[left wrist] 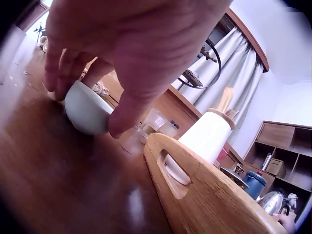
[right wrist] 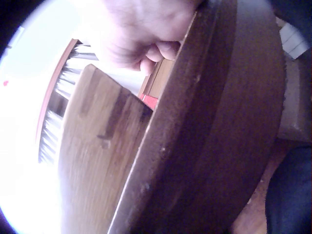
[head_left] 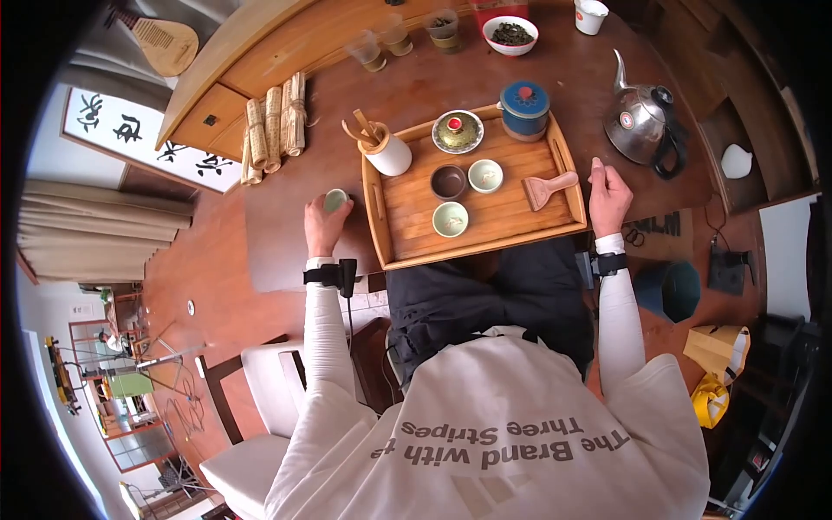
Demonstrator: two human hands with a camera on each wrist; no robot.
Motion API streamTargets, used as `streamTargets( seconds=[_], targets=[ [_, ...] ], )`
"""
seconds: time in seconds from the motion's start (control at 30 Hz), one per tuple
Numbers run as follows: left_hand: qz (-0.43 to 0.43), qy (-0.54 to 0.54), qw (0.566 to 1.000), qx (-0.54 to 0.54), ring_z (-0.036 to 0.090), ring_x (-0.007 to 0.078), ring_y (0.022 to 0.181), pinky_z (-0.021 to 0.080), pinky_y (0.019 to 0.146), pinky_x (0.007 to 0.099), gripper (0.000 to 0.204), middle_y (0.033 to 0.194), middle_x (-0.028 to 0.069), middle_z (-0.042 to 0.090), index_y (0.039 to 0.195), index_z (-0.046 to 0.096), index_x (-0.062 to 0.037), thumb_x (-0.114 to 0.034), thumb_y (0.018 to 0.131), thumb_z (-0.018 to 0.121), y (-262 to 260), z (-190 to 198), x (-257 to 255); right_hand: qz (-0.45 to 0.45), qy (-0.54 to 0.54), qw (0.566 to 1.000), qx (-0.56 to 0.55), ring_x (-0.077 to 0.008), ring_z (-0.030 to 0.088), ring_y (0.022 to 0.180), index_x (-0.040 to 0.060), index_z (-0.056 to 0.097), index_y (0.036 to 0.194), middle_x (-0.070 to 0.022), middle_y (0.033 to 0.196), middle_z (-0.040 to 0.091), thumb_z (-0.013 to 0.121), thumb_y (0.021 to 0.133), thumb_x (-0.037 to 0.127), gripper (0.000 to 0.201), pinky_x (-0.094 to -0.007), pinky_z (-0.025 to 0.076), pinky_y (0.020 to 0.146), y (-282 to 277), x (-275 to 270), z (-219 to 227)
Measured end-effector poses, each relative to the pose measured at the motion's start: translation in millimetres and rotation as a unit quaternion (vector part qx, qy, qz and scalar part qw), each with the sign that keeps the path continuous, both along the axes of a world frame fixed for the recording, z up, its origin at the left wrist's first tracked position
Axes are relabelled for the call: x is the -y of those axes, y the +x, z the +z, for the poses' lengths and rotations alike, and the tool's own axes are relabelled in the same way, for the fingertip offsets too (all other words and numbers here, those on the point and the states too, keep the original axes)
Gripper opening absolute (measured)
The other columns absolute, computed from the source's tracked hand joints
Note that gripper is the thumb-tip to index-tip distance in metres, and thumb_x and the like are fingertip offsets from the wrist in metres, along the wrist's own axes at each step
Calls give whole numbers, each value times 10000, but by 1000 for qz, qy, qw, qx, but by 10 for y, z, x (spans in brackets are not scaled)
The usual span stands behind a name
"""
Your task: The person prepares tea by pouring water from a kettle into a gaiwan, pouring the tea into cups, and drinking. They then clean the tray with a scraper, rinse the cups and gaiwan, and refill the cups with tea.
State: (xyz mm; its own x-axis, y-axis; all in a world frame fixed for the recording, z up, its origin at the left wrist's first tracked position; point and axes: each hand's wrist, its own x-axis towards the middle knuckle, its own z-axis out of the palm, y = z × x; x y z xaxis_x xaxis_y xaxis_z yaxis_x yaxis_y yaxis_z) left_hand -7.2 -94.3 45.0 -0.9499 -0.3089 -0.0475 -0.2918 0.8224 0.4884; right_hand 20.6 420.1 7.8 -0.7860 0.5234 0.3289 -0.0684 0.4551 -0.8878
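Observation:
My left hand (head_left: 322,227) grips a small pale green tea cup (head_left: 336,201) between thumb and fingers, left of the wooden tray (head_left: 373,227). In the left wrist view the cup (left wrist: 87,109) is low over the brown tabletop, fingers around its rim side. My right hand (head_left: 609,199) is by the table edge at the tray's right, fingers loosely curled with nothing in them. On the tray stand two more pale green cups, one near the front (head_left: 450,220), a dark brown cup (head_left: 449,182), and a lidded gaiwan (head_left: 458,132). A flat wooden brush-like tool (head_left: 549,189) lies nearest my right hand.
A white holder (head_left: 390,156) with wooden tea tools and a blue lidded pot (head_left: 524,111) stand on the tray. Right of it is a steel kettle (head_left: 643,126). Behind are a bowl of tea leaves (head_left: 510,35) and clear cups (head_left: 394,36); rolled bamboo mats (head_left: 274,126) lie left.

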Motion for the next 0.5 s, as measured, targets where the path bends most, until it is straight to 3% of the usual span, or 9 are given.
streamTargets(
  seconds=[0.13,0.3,0.37,0.5],
  targets=[
    [22,-59,997,-36,644,418,1091,526,963,478,572,1141,271,670,1166,730,13,-376,759,827,10,-52,-37,-5,-9,1000,-4,-116,495,580,-26,661,801,-104,612,587,691,1003,260,352,-329,450,595,-7,-21,-46],
    [-37,-35,986,-159,647,393,1036,539,931,455,573,1134,191,647,1235,673,19,-225,745,845,444,790,-1142,-1,-11,1000,-5,-113,470,564,-26,655,793,-98,601,571,700,993,222,322,-329,436,572,-14,-16,-43],
    [-131,36,961,-241,640,374,1015,533,922,459,628,1105,166,646,1292,618,12,-147,734,858,670,894,-1571,-2,-14,1000,-11,-109,469,567,-28,652,792,-99,602,572,698,995,221,325,-327,435,571,-15,1,-19],
    [-268,-9,935,-234,628,346,1010,512,883,447,634,1116,150,664,1281,616,-36,-86,704,873,836,789,-2233,-1,-13,1000,-6,-99,468,576,-35,642,787,-102,609,579,694,1000,220,336,-324,436,571,-1,11,15]
  ],
)
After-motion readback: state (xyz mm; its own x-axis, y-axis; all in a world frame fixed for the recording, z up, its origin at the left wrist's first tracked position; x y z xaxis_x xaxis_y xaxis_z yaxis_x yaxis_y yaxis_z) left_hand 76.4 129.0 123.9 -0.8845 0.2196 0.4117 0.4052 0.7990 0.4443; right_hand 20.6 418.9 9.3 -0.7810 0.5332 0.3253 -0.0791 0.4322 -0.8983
